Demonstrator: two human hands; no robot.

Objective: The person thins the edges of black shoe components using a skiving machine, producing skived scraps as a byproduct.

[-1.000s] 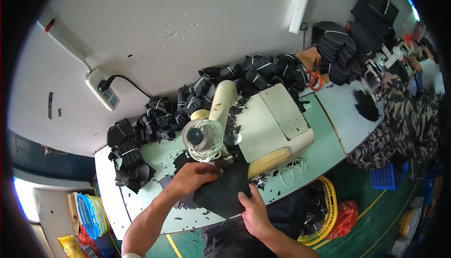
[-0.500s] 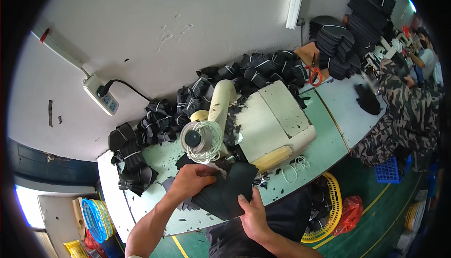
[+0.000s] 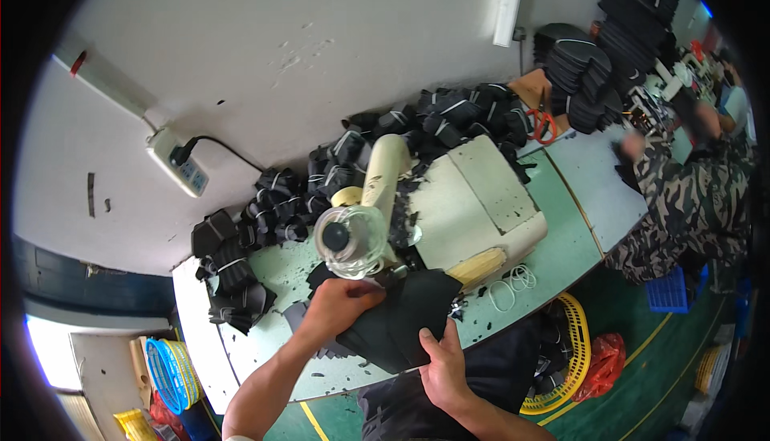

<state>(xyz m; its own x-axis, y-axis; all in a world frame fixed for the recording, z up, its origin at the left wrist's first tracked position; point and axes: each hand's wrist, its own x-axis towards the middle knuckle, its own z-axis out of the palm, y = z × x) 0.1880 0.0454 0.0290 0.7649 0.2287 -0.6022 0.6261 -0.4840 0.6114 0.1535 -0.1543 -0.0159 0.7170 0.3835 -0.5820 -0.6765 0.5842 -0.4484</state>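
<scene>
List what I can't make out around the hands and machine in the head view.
In the head view:
Right hand: most fingers, hidden beneath the black piece.
Pale machine: its working point, hidden by the white coil and left hand.
Yellow basket: left side, hidden by the dark-clothed lap.

the material [image 3: 399, 325] is black, the machine [image 3: 469, 188] cream, the basket [image 3: 581, 343] yellow, the co-worker's clothing [image 3: 699, 192] camouflage-patterned.
</scene>
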